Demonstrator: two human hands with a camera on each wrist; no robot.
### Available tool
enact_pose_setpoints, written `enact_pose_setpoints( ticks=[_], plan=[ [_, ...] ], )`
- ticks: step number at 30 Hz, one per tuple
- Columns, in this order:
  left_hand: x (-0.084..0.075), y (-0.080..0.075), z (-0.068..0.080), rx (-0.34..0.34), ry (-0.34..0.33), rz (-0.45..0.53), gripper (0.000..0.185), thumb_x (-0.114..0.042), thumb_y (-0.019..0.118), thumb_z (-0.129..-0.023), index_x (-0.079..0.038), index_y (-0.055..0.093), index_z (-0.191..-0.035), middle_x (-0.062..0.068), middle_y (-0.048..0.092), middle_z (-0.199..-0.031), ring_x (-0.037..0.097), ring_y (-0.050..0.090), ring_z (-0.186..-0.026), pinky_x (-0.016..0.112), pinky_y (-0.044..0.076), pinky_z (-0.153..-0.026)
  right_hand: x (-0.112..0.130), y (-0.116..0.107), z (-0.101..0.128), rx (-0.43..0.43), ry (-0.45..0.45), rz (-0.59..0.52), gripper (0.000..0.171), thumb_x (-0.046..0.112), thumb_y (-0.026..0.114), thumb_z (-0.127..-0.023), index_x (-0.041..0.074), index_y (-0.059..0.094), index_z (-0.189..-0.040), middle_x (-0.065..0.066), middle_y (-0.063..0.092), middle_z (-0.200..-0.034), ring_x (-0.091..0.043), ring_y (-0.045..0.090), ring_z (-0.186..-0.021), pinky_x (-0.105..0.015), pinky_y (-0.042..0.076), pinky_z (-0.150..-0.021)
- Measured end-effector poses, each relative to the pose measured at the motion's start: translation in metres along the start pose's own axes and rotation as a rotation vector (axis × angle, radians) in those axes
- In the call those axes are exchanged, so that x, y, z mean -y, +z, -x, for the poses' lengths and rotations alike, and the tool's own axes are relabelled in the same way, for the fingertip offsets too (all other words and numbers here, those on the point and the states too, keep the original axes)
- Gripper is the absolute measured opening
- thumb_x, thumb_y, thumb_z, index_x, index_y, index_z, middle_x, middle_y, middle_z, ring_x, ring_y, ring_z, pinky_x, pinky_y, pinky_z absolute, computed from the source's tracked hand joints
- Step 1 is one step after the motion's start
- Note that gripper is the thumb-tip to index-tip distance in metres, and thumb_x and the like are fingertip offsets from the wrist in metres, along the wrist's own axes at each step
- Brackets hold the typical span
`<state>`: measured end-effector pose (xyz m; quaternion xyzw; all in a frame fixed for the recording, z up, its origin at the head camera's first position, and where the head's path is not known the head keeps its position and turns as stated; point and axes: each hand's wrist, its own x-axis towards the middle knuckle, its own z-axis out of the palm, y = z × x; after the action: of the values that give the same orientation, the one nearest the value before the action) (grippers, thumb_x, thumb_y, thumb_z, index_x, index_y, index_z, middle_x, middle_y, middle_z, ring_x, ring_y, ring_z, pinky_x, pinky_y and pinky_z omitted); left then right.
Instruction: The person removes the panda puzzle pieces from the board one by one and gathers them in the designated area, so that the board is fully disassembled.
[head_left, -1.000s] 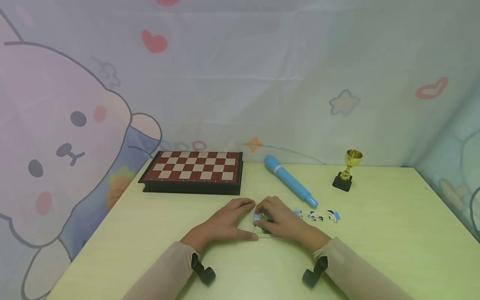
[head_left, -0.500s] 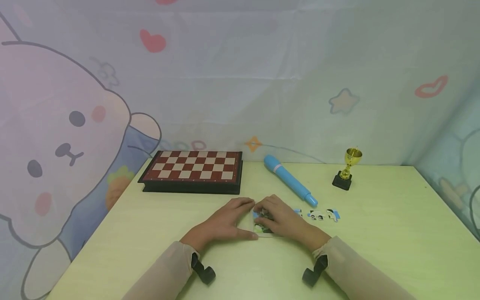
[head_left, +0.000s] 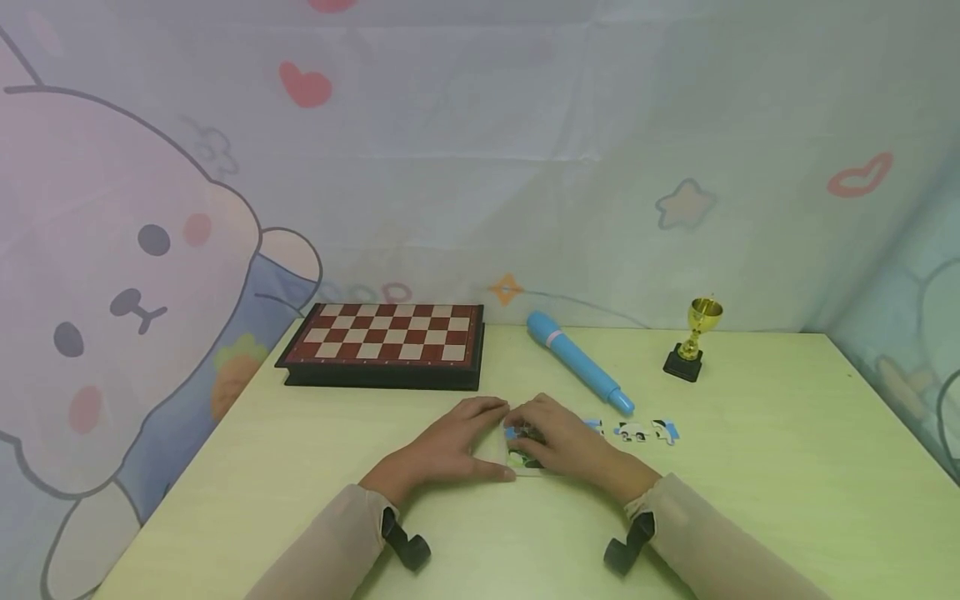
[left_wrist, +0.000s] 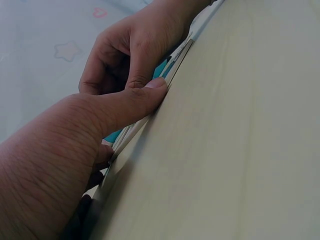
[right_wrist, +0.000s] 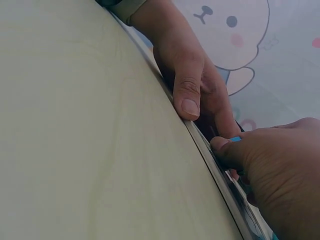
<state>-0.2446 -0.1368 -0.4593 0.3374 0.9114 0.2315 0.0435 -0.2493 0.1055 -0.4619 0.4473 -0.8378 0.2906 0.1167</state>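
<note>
A small jigsaw board (head_left: 519, 461) with a white rim lies flat at the middle of the table. My left hand (head_left: 453, 442) holds its left side, fingers at the far edge and thumb (left_wrist: 122, 107) pressed against the near edge (left_wrist: 176, 61). My right hand (head_left: 561, 437) lies over the board with curled fingers, and its thumb (right_wrist: 227, 148) and fingertips pinch a blue puzzle piece against the board. Most of the picture is hidden under the two hands. In the right wrist view the left hand (right_wrist: 192, 75) lies along the board's rim (right_wrist: 212, 162).
Several loose puzzle pieces (head_left: 634, 431) lie just right of my right hand. Behind them are a blue toy microphone (head_left: 577, 364), a small gold trophy (head_left: 693, 340) and a closed chessboard box (head_left: 384, 335). The pale green table (head_left: 757, 475) is backed by a cartoon cloth wall.
The right hand's fingers have crept slightly left over the board. The left hand and the board have stayed where they were.
</note>
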Motion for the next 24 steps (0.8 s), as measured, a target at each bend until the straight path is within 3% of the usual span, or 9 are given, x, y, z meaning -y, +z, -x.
enact_pose_setpoints(
  ticks=[15, 24],
  plan=[
    [-0.0017, -0.0015, 0.0009, 0.009, -0.01, 0.008, 0.102, -0.079, 0.062, -0.079, -0.02, 0.037, -0.157, -0.007, 0.03, -0.16, 0.015, 0.024, -0.148, 0.045, 0.031, -0.117, -0.0029, 0.001, -0.001, -0.026, -0.071, -0.006, 0.019, 0.018, 0.073, -0.095, 0.011, 0.07, -0.112, 0.005, 0.069, -0.103, -0.008, 0.062, -0.093, -0.029, 0.054, -0.082],
    [-0.0013, -0.0015, 0.0005, 0.011, -0.014, 0.011, 0.102, -0.079, 0.064, -0.078, -0.019, 0.037, -0.157, -0.007, 0.03, -0.16, 0.013, 0.023, -0.148, 0.042, 0.03, -0.118, -0.0009, 0.0007, -0.0009, -0.05, -0.063, 0.003, 0.012, 0.019, 0.075, -0.092, 0.015, 0.072, -0.103, 0.007, 0.069, -0.096, -0.005, 0.061, -0.088, -0.025, 0.053, -0.076]
  ],
)
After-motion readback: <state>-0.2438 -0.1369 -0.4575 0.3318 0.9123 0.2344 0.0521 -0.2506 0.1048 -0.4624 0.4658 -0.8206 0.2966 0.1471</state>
